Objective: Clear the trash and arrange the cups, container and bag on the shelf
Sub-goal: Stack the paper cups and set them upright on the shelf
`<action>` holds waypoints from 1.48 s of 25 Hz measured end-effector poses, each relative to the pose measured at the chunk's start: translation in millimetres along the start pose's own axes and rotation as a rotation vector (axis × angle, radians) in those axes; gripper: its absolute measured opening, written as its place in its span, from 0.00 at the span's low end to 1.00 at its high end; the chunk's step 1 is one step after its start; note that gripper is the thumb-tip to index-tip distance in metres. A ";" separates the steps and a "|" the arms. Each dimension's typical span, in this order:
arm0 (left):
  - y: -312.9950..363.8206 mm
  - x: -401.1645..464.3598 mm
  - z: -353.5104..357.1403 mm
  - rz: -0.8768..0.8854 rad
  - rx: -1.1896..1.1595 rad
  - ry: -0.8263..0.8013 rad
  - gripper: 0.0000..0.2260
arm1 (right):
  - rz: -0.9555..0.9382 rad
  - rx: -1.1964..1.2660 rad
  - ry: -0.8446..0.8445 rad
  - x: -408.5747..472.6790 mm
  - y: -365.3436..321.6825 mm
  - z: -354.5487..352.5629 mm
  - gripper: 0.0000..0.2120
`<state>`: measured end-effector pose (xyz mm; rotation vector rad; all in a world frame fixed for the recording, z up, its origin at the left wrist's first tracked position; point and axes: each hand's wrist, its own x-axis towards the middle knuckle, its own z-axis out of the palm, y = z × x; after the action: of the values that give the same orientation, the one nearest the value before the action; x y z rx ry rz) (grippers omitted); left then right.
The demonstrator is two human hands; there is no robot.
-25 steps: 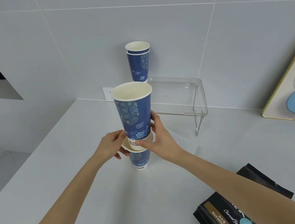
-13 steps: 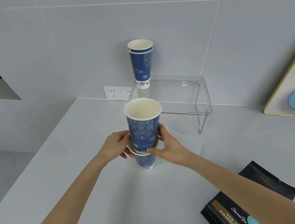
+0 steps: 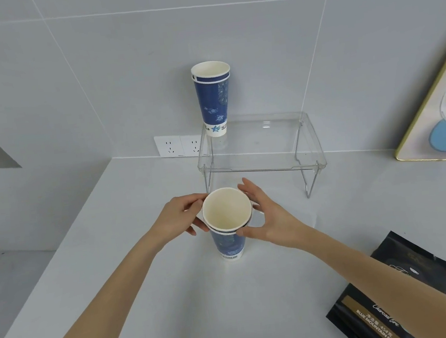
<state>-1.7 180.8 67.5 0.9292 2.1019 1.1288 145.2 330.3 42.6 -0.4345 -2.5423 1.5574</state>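
Note:
Two blue patterned paper cups (image 3: 229,244) stand nested on the white counter, one pushed almost fully into the other. My left hand (image 3: 177,218) grips the stack's rim from the left. My right hand (image 3: 272,218) holds the rim from the right, thumb in front and fingers behind. A second nested pair of blue cups (image 3: 212,100) stands on the back left corner of the clear acrylic shelf (image 3: 264,150). A black coffee bag (image 3: 373,326) lies at the lower right, partly under my right forearm. Behind my right hand I faintly see a clear container (image 3: 309,216).
A double wall outlet (image 3: 179,145) sits on the tiled wall left of the shelf. A gold-framed picture (image 3: 438,116) leans at the far right. The counter (image 3: 175,299) drops off along its left edge.
The upper cup has gone down into the lower cup, from sitting high in it to nearly flush at the rims. Both hands have stayed around the stack.

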 end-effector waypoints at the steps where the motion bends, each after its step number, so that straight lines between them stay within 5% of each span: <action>1: -0.5 0.6 -1.8 0.018 0.012 0.000 0.14 | -0.010 -0.030 0.005 -0.6 -0.3 -1.2 0.47; 4: -3.8 1.4 -2.8 0.084 0.088 -0.013 0.12 | -0.064 -0.185 0.016 -1.7 0.6 -3.6 0.44; 7: -8.0 1.1 1.9 0.151 0.202 -0.061 0.21 | -0.149 -0.359 0.007 -2.2 2.8 -2.9 0.39; 15: -23.2 -4.0 7.4 0.183 0.214 -0.045 0.29 | -0.198 -0.374 -0.032 -3.9 7.8 3.5 0.35; 19: -26.6 -7.7 10.1 0.208 0.295 -0.081 0.35 | -0.247 -0.645 -0.036 -3.5 9.2 -2.6 0.35; 26: -35.8 -14.1 12.8 0.332 0.440 0.083 0.16 | -0.476 -0.761 0.223 -14.0 4.3 -4.2 0.07; 37: 24.7 -4.0 -19.7 0.413 0.236 0.261 0.13 | -0.548 -0.648 0.353 7.8 -50.8 -33.7 0.07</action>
<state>-6.4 178.3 98.9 1.4461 2.3574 1.2761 137.5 339.7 102.9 -0.0381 -2.5128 0.4198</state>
